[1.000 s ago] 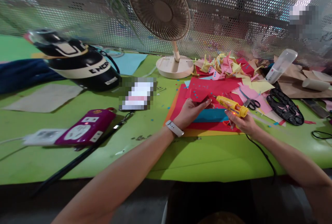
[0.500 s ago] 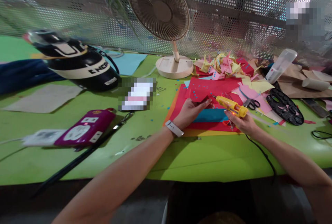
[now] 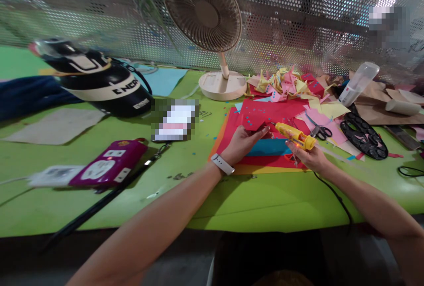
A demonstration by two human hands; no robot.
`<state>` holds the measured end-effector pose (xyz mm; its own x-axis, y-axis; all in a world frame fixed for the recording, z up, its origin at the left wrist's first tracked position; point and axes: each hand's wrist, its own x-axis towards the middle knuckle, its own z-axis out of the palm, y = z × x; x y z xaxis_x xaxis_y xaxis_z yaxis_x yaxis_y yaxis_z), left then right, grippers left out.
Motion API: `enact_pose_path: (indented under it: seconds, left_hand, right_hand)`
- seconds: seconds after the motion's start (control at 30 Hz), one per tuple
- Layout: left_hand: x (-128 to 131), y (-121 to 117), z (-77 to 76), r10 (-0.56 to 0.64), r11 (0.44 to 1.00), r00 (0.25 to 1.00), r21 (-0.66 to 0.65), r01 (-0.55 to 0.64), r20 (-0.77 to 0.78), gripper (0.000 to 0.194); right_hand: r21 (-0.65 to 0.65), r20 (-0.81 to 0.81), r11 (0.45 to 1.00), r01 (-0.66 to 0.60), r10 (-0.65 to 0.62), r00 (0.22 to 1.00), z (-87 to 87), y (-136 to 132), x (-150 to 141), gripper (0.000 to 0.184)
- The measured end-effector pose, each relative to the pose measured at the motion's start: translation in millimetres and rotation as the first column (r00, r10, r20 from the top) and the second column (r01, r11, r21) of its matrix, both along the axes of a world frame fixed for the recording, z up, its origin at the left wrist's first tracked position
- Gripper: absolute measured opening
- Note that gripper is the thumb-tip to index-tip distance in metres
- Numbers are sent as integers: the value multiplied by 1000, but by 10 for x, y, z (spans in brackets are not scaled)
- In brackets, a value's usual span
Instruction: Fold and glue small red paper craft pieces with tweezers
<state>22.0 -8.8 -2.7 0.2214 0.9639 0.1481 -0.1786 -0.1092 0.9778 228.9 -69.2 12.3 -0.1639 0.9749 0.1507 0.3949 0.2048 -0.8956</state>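
Observation:
My left hand, with a white band at the wrist, pinches a piece of red paper dotted with small blue bits. In my right hand is a yellow hot glue gun, its nozzle pointing left at the paper and a small orange light glowing on it. A clear glue stick sticks out of its back, and a black cord hangs down below my wrist. Under both hands lie stacked coloured sheets, with a blue strip over red paper.
Scissors and a black palette lie to the right, near a clear bottle. Folded paper pieces pile up behind. A fan, phone, purple power bank and black flask stand or lie leftward on the green table.
Almost nothing differs. Both hands keep their places, with the glue gun still at the red paper.

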Motion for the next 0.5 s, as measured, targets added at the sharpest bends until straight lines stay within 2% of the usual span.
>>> enact_pose_path:
  seconds: [0.5]
  left_hand:
    - [4,-9,18,11,1000,1000,7,-11,-13,44]
  right_hand:
    - [32,42,999,-3,2,999,3,3,10,38]
